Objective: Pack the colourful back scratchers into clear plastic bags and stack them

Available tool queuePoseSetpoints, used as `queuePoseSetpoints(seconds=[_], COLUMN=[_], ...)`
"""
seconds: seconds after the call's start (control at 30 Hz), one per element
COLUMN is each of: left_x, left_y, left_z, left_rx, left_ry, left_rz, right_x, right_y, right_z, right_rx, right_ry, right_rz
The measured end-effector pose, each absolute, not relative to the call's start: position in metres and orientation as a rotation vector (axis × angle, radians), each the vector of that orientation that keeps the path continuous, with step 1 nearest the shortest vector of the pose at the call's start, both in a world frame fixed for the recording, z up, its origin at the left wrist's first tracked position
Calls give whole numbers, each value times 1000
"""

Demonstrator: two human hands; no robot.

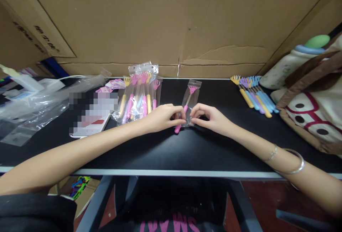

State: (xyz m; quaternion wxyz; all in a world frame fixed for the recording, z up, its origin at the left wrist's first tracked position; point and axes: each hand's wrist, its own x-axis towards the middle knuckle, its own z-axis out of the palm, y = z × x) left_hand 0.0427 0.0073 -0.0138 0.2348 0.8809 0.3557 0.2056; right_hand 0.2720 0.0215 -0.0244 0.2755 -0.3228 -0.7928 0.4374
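Observation:
A pink back scratcher (pixel 192 89) lies in a clear plastic bag (pixel 195 82) on the black table, its claw end away from me. The end of its handle sticks out of the bag on my side. My left hand (pixel 167 119) pinches the bag's left edge near the opening, close beside the handle. From the other side, my right hand (pixel 210 116) pinches the bag's right edge with thumb and fingers. Left of my hands lies a pile of bagged back scratchers (pixel 144 98) in several colours. Unbagged yellow, purple and blue back scratchers (pixel 255 96) lie together at the right.
A phone (pixel 93 118), partly blurred, lies at the left by pink cards (pixel 114 84) and loose clear bags (pixel 40 112). Cardboard (pixel 171 25) rises behind the table. A bottle (pixel 288 64) and a plush-looking bag (pixel 310 118) stand at the right.

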Motion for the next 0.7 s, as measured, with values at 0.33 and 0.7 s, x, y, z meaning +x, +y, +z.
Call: queuePoseSetpoints(seconds=[0.33, 0.7], left_x=[47, 43], left_y=[13, 11], left_z=[-11, -11], left_rx=[2428, 2525], left_ry=[889, 824], left_rz=[492, 495], right_x=[274, 275], right_y=[19, 21], right_z=[-18, -20], right_rx=[-859, -636], right_ry=[-2411, -2551], right_rz=[902, 737])
